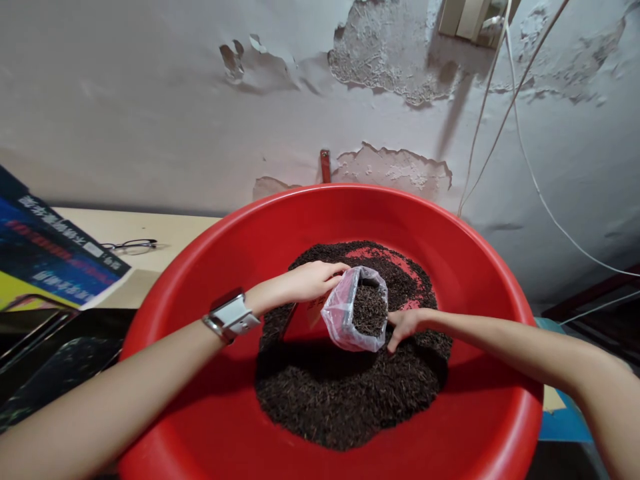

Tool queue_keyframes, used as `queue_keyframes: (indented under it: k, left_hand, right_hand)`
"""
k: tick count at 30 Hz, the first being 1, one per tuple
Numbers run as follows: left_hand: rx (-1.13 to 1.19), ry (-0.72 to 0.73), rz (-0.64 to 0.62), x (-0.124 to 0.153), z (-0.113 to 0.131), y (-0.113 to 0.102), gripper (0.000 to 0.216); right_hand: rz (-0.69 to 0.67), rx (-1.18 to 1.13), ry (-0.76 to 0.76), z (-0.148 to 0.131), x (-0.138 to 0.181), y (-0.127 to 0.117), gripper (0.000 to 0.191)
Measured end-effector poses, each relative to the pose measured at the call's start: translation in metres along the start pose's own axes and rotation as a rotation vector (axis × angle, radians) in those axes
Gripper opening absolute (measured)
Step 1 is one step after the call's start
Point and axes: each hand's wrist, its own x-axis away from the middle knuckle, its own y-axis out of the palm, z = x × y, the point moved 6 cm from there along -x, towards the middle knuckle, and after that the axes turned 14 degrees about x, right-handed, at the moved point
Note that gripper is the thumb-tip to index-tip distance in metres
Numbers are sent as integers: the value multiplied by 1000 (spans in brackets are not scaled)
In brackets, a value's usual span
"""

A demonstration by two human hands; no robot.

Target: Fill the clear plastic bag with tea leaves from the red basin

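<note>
A red box (306,321) lies tilted inside a large red basin (215,407), its mouth lined with a clear plastic bag (341,313). Dark loose leaves that look like tea (370,308) fill the bag's opening. My left hand (316,279), with a watch on the wrist, is closed on the upper left side of the lined box. Against the right side of the bag is my right hand (406,325), thumb spread downward and fingertips partly hidden behind the plastic. More of the dark leaves (345,407) lie heaped in the basin below and around both hands.
Glasses (133,245) and a printed book or box (55,247) lie on a pale tabletop (175,230) at left. Behind the basin stands a peeling wall (150,120). Cables (523,140) hang at right from a wall switch box (470,19).
</note>
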Motion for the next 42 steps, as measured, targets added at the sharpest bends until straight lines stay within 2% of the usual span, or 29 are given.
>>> queue_keyframes:
  k: [3, 6, 8, 10, 12, 13, 15, 16, 18, 20, 21, 24, 26, 30, 35, 38, 42]
  left_hand:
    - [-2, -15, -6, 0, 0, 0, 40]
    - [7, -24, -8, 0, 1, 1, 40]
    - [7, -30, -8, 0, 1, 1, 41]
    - [2, -36, -11, 0, 2, 1, 41]
    - [-1, -33, -11, 0, 2, 1, 40]
    - [0, -28, -10, 0, 2, 0, 40]
    - [4, -16, -8, 1, 3, 0, 40]
    - [7, -10, -6, 1, 3, 0, 40]
    - [12, -5, -2, 1, 2, 0, 40]
    - [9, -2, 2, 1, 1, 0, 40]
    - [5, 1, 1, 1, 0, 0, 40]
    - [-5, 9, -8, 0, -1, 1, 41]
    - [-6, 9, -10, 0, -2, 2, 41]
    - [12, 7, -12, 0, 0, 1, 40]
    - [4, -12, -14, 0, 2, 0, 40]
    - [8, -28, -25, 0, 2, -1, 41]
    - [25, -29, -27, 0, 2, -1, 41]
  right_hand:
    - [60, 282, -15, -9, -1, -14, 56]
    - [263, 494, 49, -16, 4, -48, 38]
    - [481, 488, 111, -21, 13, -76, 31]
    - [716, 380, 106, -31, 27, -99, 27]
    - [852, 253, -14, -48, 40, -108, 28]
    - [857, 211, -110, -59, 44, -107, 29]
    - [784, 167, -297, -77, 47, -100, 31]
    - [748, 146, -343, -80, 47, -98, 32]
    - [747, 68, -296, -69, 40, -99, 36]
    - [773, -7, -86, -40, 29, -103, 40]
    - [733, -9, 52, -21, 22, -100, 40]
    - [472, 64, 401, 27, 4, -70, 38]
    - [343, 85, 502, 43, -1, -44, 44]
    - [232, 38, 501, 41, -4, -7, 47]
    - [174, -76, 419, 21, 2, 3, 57]
    - [67, -313, 330, 11, 5, 14, 63]
    - [-112, -643, 299, 3, 11, 38, 66]
